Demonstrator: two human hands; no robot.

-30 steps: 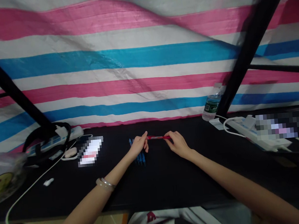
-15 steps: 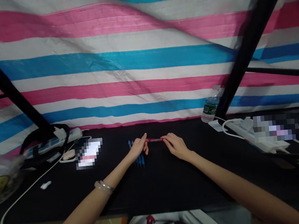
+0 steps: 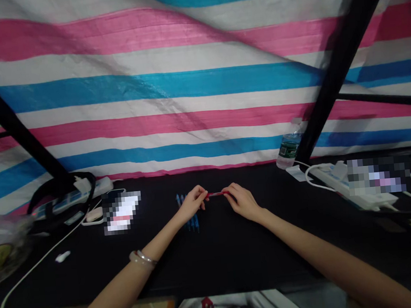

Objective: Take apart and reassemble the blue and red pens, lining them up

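Note:
A slim red pen (image 3: 215, 194) is held level between my two hands, just over the black table. My left hand (image 3: 194, 203) pinches its left end between thumb and fingers. On the opposite end, the fingers of my right hand (image 3: 242, 200) are closed, covering that tip. Several blue pens (image 3: 193, 222) lie side by side on the table, partly hidden under my left hand and wrist.
A phone (image 3: 123, 212), a white earbud (image 3: 63, 256) and a power strip (image 3: 102, 186) with cables lie left on the black table (image 3: 232, 257). Rightward stand a water bottle (image 3: 290, 146) and another power strip (image 3: 352, 189). A striped sheet (image 3: 185, 84) hangs behind.
My left thumb has come down from its raised position and now pinches the pen's left end. My right hand stays nearly where it was.

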